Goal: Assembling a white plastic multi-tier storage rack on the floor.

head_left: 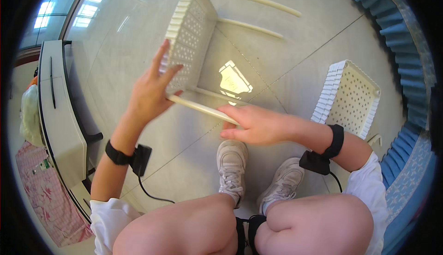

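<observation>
A cream plastic rack tier [207,19] with a perforated panel and a scalloped rim is tipped on its side in front of me. Long cream poles stick out from its corners. My left hand [150,86] braces the tier at its lower left corner, its fingers spread over the rim and panel. Between the thumb and fingers of my right hand [251,123] is the near pole [198,108], gripped at its free end. The undersides of these right fingers are partly hidden.
A second perforated cream basket [353,103] rests on the tiled floor at right, near a blue pleated curtain [392,29]. A low white cabinet [62,107] with dark edges stands at left. My shoes [232,167] are just below the pole.
</observation>
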Tool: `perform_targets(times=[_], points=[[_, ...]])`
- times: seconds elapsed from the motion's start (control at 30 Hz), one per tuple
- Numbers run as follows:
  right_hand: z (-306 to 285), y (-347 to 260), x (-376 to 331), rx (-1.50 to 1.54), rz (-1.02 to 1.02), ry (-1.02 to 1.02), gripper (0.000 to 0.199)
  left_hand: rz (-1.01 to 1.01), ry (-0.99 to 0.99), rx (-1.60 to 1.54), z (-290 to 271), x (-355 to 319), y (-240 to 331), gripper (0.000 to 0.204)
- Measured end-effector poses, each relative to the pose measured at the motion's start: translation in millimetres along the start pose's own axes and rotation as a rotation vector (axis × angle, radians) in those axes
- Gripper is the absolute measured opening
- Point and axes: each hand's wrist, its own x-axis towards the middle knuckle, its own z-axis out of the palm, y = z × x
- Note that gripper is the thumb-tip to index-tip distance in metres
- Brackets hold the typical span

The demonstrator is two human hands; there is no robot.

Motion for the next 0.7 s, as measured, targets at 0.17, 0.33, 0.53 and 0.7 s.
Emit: perform_targets(times=[0.17, 0.33, 0.53, 0.7], points=[[-1.2, 19.2, -8.1, 0.656, 0.333, -0.435, 0.043, 0.051, 0.068, -0.071, 12.3, -15.7, 49.8, 0.067], [5.1, 29.9, -15.2, 0.884, 0.395, -0.460, 0.043, 0.106, -0.055, -0.005, 15.3, -15.4, 47.3, 0.071], [15.7, 9.9, -41.6, -0.573, 0.156, 0.235, 0.039, 0.082, 0.028, -0.175, 26.1, -8.0, 46.5, 0.062], [7.8, 23.1, -86.5, -0.687, 0.229, 0.602, 0.030, 0.022, 0.011, -0.154, 14.1, -6.9, 19.4, 0.061]])
